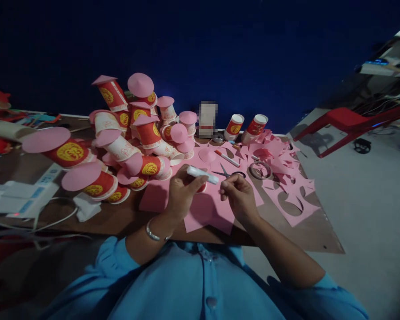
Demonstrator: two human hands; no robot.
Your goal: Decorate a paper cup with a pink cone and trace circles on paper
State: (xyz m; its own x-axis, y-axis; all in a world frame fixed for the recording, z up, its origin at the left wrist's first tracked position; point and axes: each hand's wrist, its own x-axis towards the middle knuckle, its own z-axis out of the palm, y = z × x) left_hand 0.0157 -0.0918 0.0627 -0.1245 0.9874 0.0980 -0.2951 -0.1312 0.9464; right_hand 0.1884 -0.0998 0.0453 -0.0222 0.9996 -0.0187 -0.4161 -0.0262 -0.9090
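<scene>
My left hand is closed around a slim white tube, which looks like a glue tube and points to the right. My right hand is pinched just right of the tube's end, apart from it; whatever its fingertips hold, if anything, is too small to make out. Beneath the tube shows a bit of something red, mostly hidden by my left hand. Pink paper sheets lie under both hands. Behind my right hand are open scissors, and farther back lies a pink paper cone.
Paper cups with pink cone tops are piled at the left. Two red cups stand at the back. Tape rolls, a marker and pink scraps lie right. A white power strip with cables sits left.
</scene>
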